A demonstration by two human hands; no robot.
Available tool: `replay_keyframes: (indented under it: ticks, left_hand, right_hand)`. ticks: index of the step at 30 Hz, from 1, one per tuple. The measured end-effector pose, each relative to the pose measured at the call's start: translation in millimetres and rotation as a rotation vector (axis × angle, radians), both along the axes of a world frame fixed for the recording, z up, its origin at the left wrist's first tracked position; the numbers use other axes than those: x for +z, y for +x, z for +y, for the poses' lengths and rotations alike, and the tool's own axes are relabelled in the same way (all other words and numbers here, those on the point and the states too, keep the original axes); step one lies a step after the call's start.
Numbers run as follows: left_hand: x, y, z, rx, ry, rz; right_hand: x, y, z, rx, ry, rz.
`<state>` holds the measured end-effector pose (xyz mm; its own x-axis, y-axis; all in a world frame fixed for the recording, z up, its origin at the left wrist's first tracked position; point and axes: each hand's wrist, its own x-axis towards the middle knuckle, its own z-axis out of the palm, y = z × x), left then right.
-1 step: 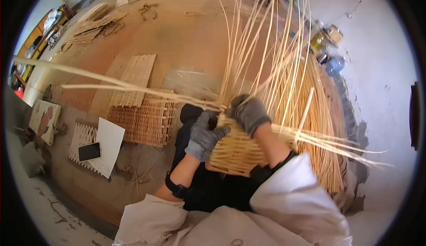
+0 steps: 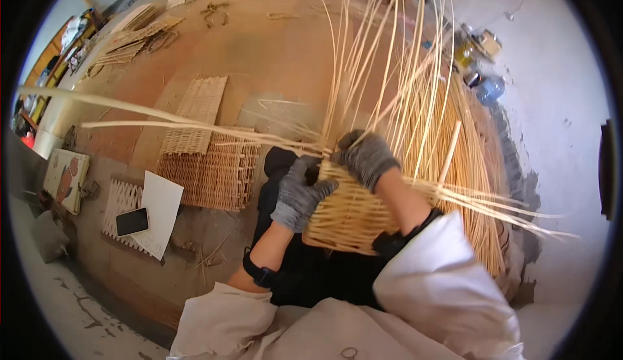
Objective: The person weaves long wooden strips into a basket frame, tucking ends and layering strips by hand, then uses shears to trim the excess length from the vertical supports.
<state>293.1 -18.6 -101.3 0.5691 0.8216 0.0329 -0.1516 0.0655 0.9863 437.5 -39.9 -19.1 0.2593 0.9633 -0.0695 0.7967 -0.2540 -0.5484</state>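
Observation:
A woven panel of pale strips (image 2: 347, 220) lies over my black-clad lap, long loose strips (image 2: 405, 48) fanning upward and out to both sides from it. My left hand (image 2: 298, 198), in a grey knitted glove, has its fingers curled on the panel's upper left edge. My right hand (image 2: 366, 159), gloved alike, is bent at the top of the panel where the upright strips meet it, its fingers closed round strips; the exact grip is partly hidden.
Finished woven mats (image 2: 204, 178) lie at left, near a white sheet (image 2: 162, 217), a phone (image 2: 132, 222) and a printed box (image 2: 65, 178). A big bundle of strips (image 2: 477, 185) stands at right by the wall, with jugs (image 2: 490, 94) behind. More panels (image 2: 130, 45) lie at back left.
Both hands and the panel sit slightly higher in the picture, and my right forearm has shifted a little rightward. The grip looks the same.

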Motion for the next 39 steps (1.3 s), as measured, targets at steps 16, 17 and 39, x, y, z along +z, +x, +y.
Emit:
replay_keyframes:
  ticks: [16,17,39]
  left_hand:
    - [8.7,-6.3,-48.8,0.4,0.908,0.082]
    - [27.8,7.6,-52.6,0.249,0.994,0.239]
    - [46.8,101.0,-73.1,-0.19,0.936,0.916]
  right_hand:
    - [-19.3,33.5,-96.7,-0.701,0.599,1.034]
    - [-31.4,42.9,-96.9,-0.695,0.6,1.034]
    - [-26.2,98.9,-144.1,-0.714,0.628,0.711]
